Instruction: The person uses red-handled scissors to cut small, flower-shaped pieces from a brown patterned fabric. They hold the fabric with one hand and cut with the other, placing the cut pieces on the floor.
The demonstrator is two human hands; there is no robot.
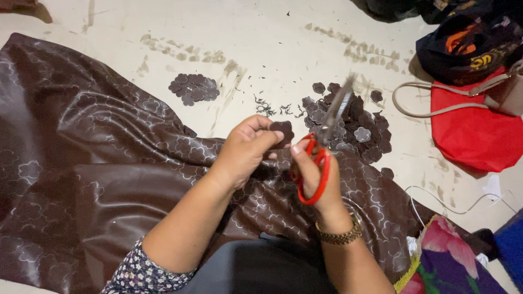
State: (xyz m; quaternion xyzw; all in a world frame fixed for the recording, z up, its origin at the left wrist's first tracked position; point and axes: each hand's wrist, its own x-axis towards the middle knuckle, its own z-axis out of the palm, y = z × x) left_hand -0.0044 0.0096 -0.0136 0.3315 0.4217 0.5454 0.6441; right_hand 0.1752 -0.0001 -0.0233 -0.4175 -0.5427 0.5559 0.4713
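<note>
Brown flower-shaped cutout is pinched in the left hand clear of the lap, while the right hand grips red-handled scissors, blades raised beside it.

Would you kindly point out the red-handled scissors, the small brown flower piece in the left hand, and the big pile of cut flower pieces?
red-handled scissors (318,169), head view, on the red handle loop.
brown flower piece (283,130), head view, on its exposed face.
pile of cut flower pieces (362,128), head view, on the pile's middle.

Soft, even indoor light; the pale floor is bright. The brown cloth shows dull sheen. The scissors blades are motion-blurred.
</note>
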